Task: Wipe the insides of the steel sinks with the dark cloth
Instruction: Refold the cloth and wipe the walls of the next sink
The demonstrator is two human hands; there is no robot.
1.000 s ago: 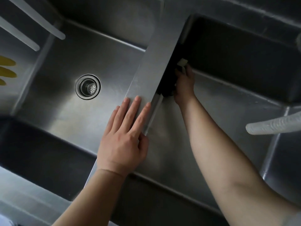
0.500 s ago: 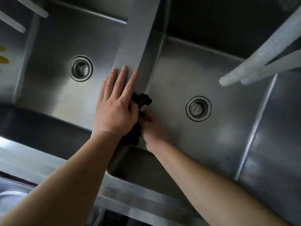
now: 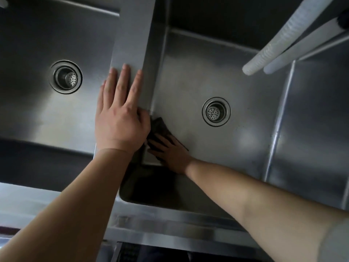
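Left hand (image 3: 120, 118) flat, fingers straight on the steel divider (image 3: 136, 35) between sinks; right hand (image 3: 172, 152) just beside it, fingers spread, pressing the dark cloth (image 3: 160, 125) onto the right sink floor (image 3: 188, 82); drain strainer (image 3: 216, 111) beyond the right hand

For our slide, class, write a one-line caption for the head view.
Left hand flat on the steel divider while the right hand presses the dark cloth into the right sink.

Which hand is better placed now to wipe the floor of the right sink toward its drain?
The right hand. It already presses the dark cloth flat on the right sink floor, near the drain. The left hand rests flat on the divider, holding nothing.
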